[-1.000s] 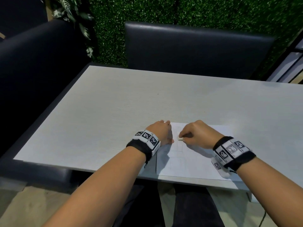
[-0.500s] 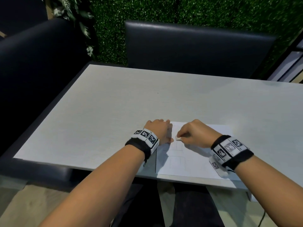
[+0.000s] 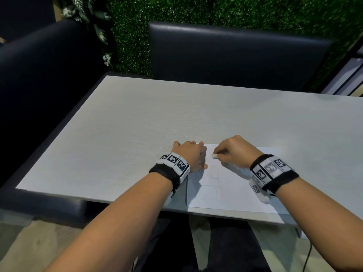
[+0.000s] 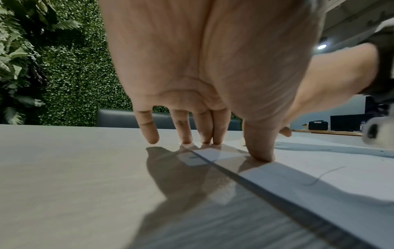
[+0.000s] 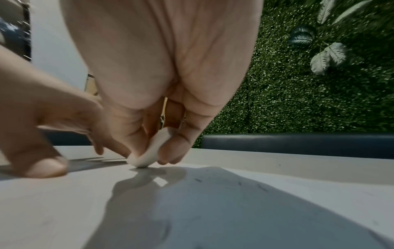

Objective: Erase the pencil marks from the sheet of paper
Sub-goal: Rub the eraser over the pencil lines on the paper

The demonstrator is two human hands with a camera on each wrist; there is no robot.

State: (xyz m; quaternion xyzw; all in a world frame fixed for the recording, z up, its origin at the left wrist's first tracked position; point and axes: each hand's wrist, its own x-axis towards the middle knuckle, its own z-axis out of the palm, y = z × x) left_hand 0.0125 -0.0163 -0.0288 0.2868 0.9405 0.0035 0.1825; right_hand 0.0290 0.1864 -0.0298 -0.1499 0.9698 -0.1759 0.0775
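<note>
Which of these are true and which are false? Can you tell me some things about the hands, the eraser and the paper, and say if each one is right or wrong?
1. The right hand pinches a white eraser. True.
2. The eraser is lifted high above the sheet of paper. False: its lower end touches the paper.
3. The left hand presses down on the left edge of the paper with straight fingers. True.
4. All the pencil marks are gone. False: faint lines still show on the sheet, nearer the person than the eraser.
5. The paper lies in the middle of the table. False: it lies at the near edge, by the person.
</note>
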